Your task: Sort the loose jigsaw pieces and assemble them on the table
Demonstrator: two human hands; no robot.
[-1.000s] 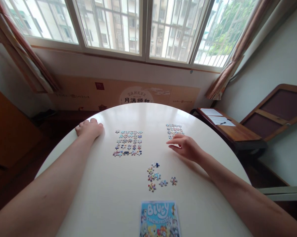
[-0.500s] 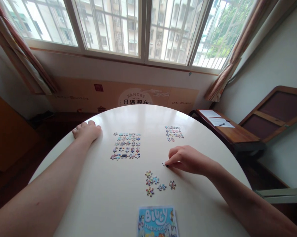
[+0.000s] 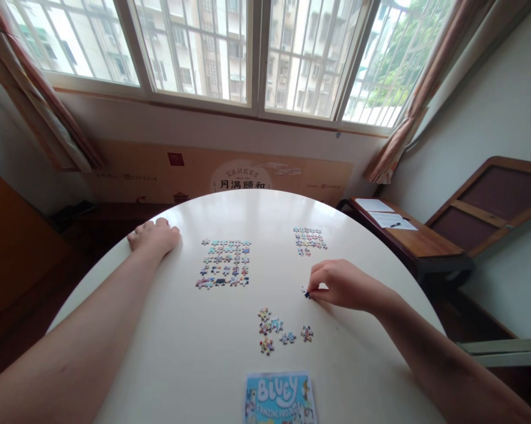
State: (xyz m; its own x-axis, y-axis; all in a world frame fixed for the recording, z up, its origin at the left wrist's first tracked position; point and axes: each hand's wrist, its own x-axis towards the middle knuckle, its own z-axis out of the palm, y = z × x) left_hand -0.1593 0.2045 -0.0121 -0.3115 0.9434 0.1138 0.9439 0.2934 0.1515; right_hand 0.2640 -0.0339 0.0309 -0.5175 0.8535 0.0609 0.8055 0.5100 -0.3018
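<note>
My right hand (image 3: 342, 284) pinches a small dark-blue jigsaw piece (image 3: 306, 291) just above the round white table (image 3: 181, 353), right of centre. Below it lie several loose coloured pieces (image 3: 277, 330). A larger block of laid-out pieces (image 3: 224, 264) sits at the table's middle, and a smaller block (image 3: 308, 239) lies beyond my right hand. My left hand (image 3: 154, 237) rests on the table's far left edge, fingers curled over the rim, holding nothing that I can see.
A blue Bluey picture card (image 3: 279, 399) lies at the near edge. A wooden side table (image 3: 418, 241) with papers and a pen stands to the right, a folded wooden frame (image 3: 499, 200) behind it. Windows and curtains fill the far wall.
My right hand came back from the small far block to the loose pieces, pinched a dark-blue piece and has shifted it slightly right. My left hand stayed put.
</note>
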